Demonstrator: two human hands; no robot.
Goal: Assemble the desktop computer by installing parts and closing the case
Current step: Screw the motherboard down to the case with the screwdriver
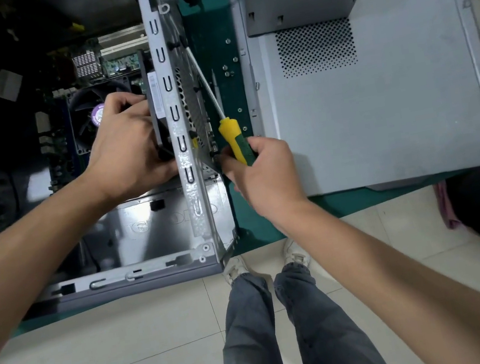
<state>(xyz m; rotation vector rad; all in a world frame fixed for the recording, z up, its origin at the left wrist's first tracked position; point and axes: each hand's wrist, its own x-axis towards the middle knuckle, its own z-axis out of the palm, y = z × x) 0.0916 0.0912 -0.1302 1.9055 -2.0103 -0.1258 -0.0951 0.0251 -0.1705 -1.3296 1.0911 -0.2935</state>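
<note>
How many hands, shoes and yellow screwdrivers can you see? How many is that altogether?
Hands: 2, left hand holding the black fan, right hand holding the screwdriver
Shoes: 2, left shoe, right shoe
Yellow-handled screwdriver: 1
Total: 5

Between the open case (188, 146) and the side panel (375, 89) we see only a narrow strip of green mat (222, 57), with loose screws (228, 71) on it. Our right hand (262, 168) with the screwdriver (233, 138) fills its near part. Inside the case, our left hand (124, 144) and the black fan (157, 113) block the rear wall.
</note>
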